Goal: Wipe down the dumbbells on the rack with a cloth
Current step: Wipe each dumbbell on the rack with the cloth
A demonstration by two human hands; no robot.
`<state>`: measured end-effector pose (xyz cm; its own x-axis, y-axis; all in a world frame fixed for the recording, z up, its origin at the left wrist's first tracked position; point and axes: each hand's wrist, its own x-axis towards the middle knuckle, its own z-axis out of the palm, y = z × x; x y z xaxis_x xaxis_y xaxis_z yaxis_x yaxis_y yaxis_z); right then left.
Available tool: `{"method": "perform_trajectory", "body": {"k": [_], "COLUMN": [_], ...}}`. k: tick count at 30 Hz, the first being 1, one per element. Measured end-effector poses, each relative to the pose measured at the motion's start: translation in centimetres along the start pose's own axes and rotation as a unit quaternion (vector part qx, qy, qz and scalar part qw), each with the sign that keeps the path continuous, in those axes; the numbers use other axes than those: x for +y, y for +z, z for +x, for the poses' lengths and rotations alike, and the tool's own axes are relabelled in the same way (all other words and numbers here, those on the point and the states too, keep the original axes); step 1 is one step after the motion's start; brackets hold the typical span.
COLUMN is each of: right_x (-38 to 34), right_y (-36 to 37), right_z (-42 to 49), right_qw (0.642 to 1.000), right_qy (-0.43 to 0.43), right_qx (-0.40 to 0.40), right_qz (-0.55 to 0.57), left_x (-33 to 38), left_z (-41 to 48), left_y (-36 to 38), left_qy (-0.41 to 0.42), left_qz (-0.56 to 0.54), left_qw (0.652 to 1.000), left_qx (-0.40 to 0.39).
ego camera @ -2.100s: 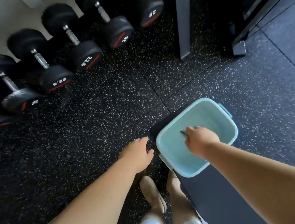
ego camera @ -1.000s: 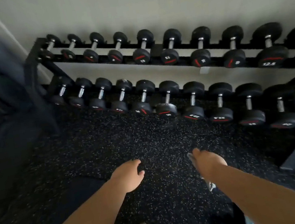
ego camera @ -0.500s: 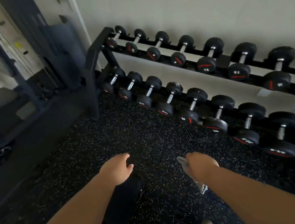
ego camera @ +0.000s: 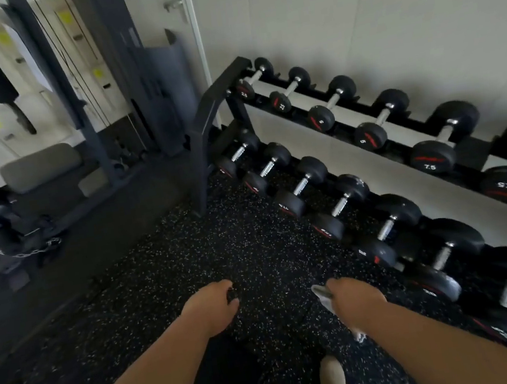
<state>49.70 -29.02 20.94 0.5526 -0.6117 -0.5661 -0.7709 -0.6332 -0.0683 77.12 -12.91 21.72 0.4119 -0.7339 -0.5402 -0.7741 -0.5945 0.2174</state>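
Here the right hand [ego camera: 355, 299] is closed around a pale cloth [ego camera: 323, 296], which sticks out above the fist and hangs below it, in front of the rack [ego camera: 203, 124] and not touching it. The left hand [ego camera: 211, 308], fingers loosely curled and holding nothing, hovers farther from the rack. Black dumbbells [ego camera: 300, 187] lie along both tiers of the rack, which stands on the speckled floor [ego camera: 206, 257].

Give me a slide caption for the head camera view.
Right hand grips a cloth near the two-tier dumbbell rack, left hand empty.
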Motion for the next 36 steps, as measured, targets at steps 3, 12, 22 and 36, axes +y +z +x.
{"method": "perform_trajectory", "body": {"k": [3, 12, 22, 36], "right_x": [1.7, 4.2, 0.5, -8.6], "right_y": [-3.9, -13.5, -21.7, -33.9], "right_z": [4.4, 16.5, 30.0, 49.4], "right_qw": [0.999, 0.998, 0.993, 0.994], "right_qy": [-0.025, -0.061, -0.110, -0.066], "right_qx": [-0.010, 0.019, 0.039, 0.062], "right_qz": [-0.018, 0.003, -0.013, 0.061], "left_x": [1.6, 3.4, -0.3, -8.2], "left_z": [3.3, 11.6, 24.4, 44.5], "left_y": [-1.7, -6.8, -15.5, -32.5], "left_qy": [-0.029, -0.083, -0.080, -0.005], "left_qz": [-0.049, -0.083, -0.085, -0.046], "left_qw": [0.998, 0.993, 0.993, 0.999], "left_qx": [0.009, 0.005, 0.015, 0.015]}}
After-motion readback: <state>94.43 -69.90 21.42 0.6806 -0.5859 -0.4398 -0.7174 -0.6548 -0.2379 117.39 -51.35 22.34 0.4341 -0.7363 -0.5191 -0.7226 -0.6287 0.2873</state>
